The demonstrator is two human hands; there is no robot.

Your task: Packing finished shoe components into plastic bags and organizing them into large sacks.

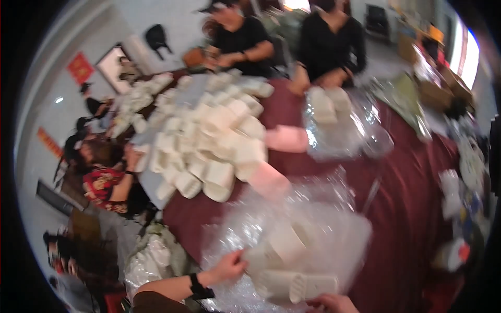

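Note:
Two off-white slide slippers lie side by side on clear plastic bags (222, 297) in front of me. My left hand (227, 268) has its fingers curled at the near left end of the upper slipper (286, 244). At the lower edge of the view, my right hand (332, 302) pinches the rim of the lower slipper (305, 286), its palm partly cut off. Motion blur softens the fingertips of both hands. Beyond them rises a large heap of loose white slippers (219, 180).
A dark red cloth (407, 203) covers the table. Two pink pieces (270, 181) lie beside the heap. Across the table, a co-worker (331, 47) stands by a bagged pair of slippers (321, 107). Another person (240, 44) works beside them, and one in red (107, 182) sits at left.

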